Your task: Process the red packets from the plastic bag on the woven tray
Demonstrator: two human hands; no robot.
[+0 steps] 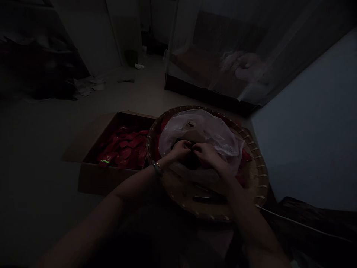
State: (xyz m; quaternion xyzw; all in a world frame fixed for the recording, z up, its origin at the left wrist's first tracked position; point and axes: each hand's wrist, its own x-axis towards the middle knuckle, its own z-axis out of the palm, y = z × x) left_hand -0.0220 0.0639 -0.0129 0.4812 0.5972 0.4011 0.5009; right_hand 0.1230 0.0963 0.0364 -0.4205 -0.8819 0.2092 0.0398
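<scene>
The scene is very dim. My left hand and my right hand meet over a round woven bamboo tray. Both have their fingers curled in a pinch at the mouth of a clear plastic bag that lies in the tray. What the fingertips hold is dark and too small to name. A bracelet circles my left wrist. A few red packets show in the tray beside the bag.
An open cardboard box full of red packets stands on the floor left of the tray. A glass-fronted cabinet stands behind. A pale surface fills the right side. Cloth scraps lie at the far left.
</scene>
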